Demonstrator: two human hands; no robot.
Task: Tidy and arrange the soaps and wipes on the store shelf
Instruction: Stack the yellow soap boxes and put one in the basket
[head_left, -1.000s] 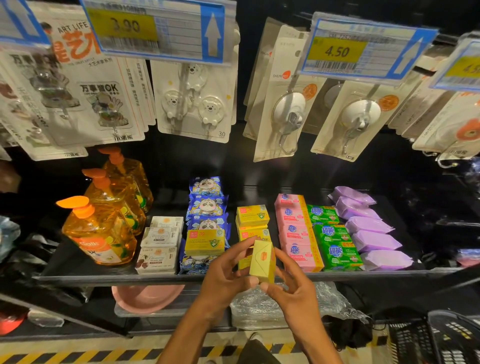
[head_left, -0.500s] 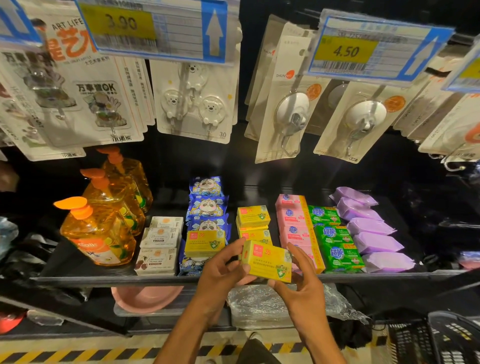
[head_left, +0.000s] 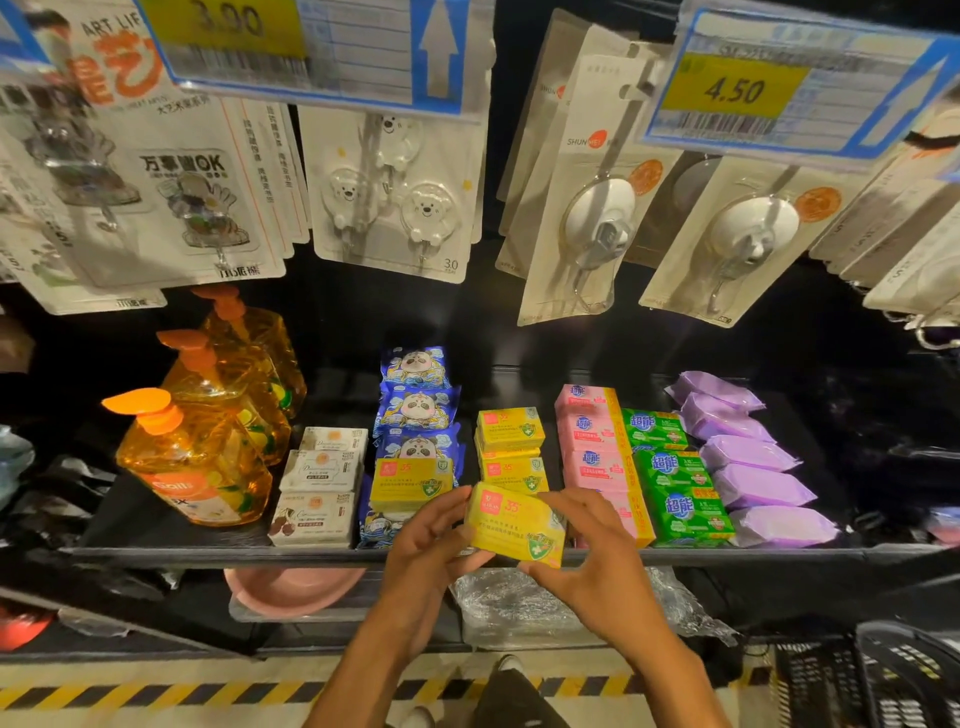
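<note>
A yellow soap box (head_left: 511, 524) lies face up at the shelf's front edge (head_left: 208, 555), held at both ends. My left hand (head_left: 431, 545) grips its left end, and my right hand (head_left: 597, 556) curls round its right end. Behind it stand two stacks of yellow soap boxes (head_left: 511, 449). Another yellow box (head_left: 410, 483) lies on top of the blue panda wipe packs (head_left: 415, 405). Pink soap boxes (head_left: 592, 441), green soap boxes (head_left: 670, 483) and purple wipe packs (head_left: 748, 467) fill the right side. White soap boxes (head_left: 319, 486) sit to the left.
Orange pump bottles (head_left: 197, 447) stand at the shelf's left. Hook packs (head_left: 400, 197) and price tags (head_left: 769, 88) hang above. On the lower shelf lie a pink basin (head_left: 291, 592) and a plastic-wrapped bundle (head_left: 509, 608). A black basket (head_left: 883, 680) is at the bottom right.
The yellow box turned from standing on end to lying face up, and both hands carried it forward to the shelf's front edge.
</note>
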